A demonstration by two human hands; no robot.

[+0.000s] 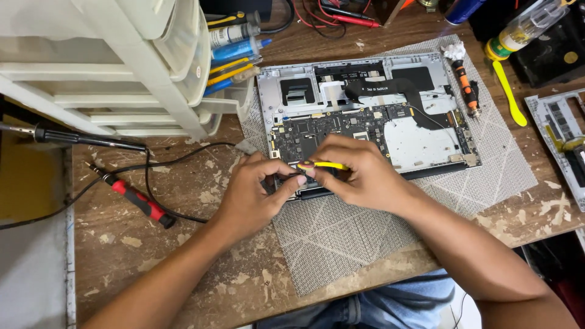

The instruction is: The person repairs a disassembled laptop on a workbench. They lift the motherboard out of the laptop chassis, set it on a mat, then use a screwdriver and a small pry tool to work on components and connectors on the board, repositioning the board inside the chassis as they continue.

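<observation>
An opened laptop base (426,137) lies on a grey woven mat (341,231), its dark circuit board (317,128) exposed. My right hand (359,173) grips a yellow-handled tool (323,165) over the board's near edge. My left hand (253,192) rests beside it, fingertips pinching at the same spot near the tool's tip. What lies under the fingers is hidden.
A red-handled probe (143,204) with black cable and a soldering iron (73,138) lie at left. White plastic drawers (122,67) holding pens stand at back left. An orange screwdriver (466,88), yellow pry tool (509,94) and another device part (563,137) sit at right.
</observation>
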